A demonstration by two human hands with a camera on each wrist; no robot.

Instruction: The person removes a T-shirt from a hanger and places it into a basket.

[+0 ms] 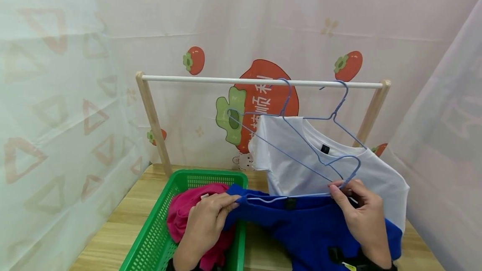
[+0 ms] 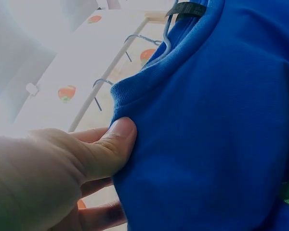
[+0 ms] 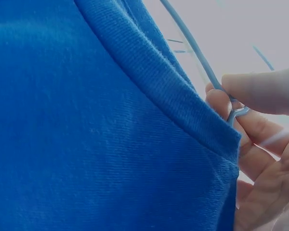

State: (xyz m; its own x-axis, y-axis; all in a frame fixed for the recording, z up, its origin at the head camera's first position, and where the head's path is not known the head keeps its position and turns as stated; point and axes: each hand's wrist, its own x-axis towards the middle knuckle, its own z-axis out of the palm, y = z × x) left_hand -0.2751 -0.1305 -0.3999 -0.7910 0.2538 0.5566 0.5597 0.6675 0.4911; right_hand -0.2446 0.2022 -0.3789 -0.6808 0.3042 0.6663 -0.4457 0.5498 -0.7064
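My left hand pinches the blue shirt by the shoulder, just beside its ribbed collar. Thumb and fingers of my right hand pinch a blue wire hanger close to the base of its hook. Part of that hanger runs inside the shirt's neck opening, near a dark label; the cloth hides the rest. In the right wrist view the hanger wire passes between thumb and fingers beside the collar edge.
A white T-shirt hangs on a blue hanger from a white rail with wooden legs. A bare hanger hangs left of it. Below my left hand, a green basket holds pink cloth on a wooden table.
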